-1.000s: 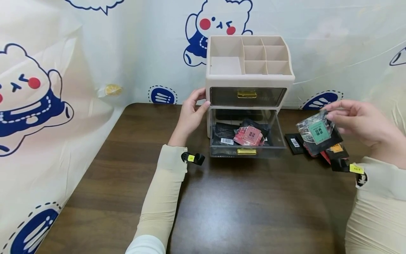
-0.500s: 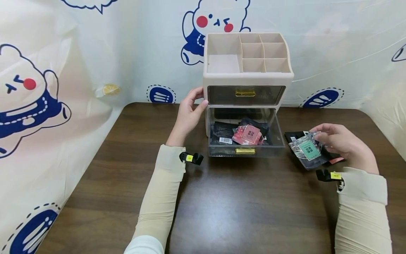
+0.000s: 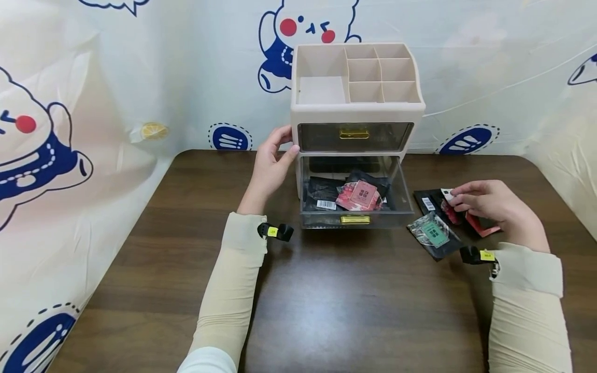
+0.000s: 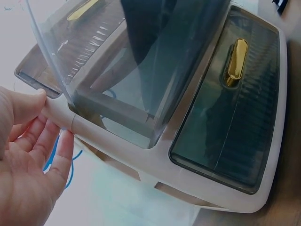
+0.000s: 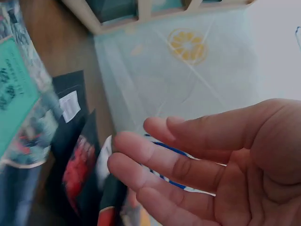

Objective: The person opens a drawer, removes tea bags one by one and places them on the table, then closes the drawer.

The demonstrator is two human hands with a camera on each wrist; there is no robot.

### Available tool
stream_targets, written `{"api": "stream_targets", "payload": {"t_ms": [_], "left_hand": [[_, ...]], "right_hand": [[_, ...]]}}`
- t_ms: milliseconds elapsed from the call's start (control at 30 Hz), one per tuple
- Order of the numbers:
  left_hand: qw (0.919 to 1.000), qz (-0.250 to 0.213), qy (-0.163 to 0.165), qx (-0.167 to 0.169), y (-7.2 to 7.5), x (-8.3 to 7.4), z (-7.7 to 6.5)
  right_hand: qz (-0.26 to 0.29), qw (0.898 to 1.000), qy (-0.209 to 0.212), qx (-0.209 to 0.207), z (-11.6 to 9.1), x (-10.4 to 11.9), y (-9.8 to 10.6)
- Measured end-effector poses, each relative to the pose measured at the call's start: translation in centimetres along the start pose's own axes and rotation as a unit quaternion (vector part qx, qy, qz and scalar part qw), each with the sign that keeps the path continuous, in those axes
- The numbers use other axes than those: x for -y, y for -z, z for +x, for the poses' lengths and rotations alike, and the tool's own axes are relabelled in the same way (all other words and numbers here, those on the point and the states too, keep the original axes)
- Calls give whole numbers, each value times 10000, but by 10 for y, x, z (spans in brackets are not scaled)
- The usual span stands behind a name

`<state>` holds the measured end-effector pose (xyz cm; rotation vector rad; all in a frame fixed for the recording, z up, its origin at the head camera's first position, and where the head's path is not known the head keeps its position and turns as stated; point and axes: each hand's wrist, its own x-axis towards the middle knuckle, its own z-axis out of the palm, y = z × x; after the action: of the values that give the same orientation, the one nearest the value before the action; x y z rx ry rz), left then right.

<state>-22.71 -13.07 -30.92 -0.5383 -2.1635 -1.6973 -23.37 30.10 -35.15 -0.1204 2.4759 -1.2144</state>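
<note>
A cream desk organizer (image 3: 356, 111) stands at the back of the table, its lower clear drawer (image 3: 382, 220) pulled out. Inside lie several dark packets, topped by one with a pink label (image 3: 364, 194). My left hand (image 3: 269, 168) grips the organizer's left side, thumb on the front edge and fingers along the side wall. To the right, my right hand (image 3: 499, 204) hovers over a loose pile of packets; in the right wrist view its fingers (image 5: 155, 160) are slightly bent with nothing visible between them. A packet with a green label (image 3: 435, 233) lies nearest the drawer front.
The upper drawer (image 3: 354, 139) with its gold handle is closed. Open compartments (image 3: 366, 72) top the organizer. A black packet with a barcode (image 3: 424, 201) and one with red edges (image 3: 482, 228) lie under the right hand. A printed cloth (image 3: 210, 77) hangs behind the brown table (image 3: 326, 295).
My right hand has lowered the green-labelled packet from the air onto the table, let it go, and now sits above the other packets. The left hand stays on the organizer.
</note>
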Motion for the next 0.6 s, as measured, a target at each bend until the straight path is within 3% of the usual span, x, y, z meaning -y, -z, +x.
{"api": "stream_targets", "payload": {"t_ms": [300,467,600], "left_hand": [[9999,-31,-146,35,-2,0,2],[10000,-23,-53,44,-2,1,0],[10000,-9,-53,-7,0,1,-1]], "right_hand": [[-73,9895,1154,-866,-19,49,-7],[-388,9810,1752,-735,-21,89,-13],[-724,9768,1972,-407,-17,125,-15]]}}
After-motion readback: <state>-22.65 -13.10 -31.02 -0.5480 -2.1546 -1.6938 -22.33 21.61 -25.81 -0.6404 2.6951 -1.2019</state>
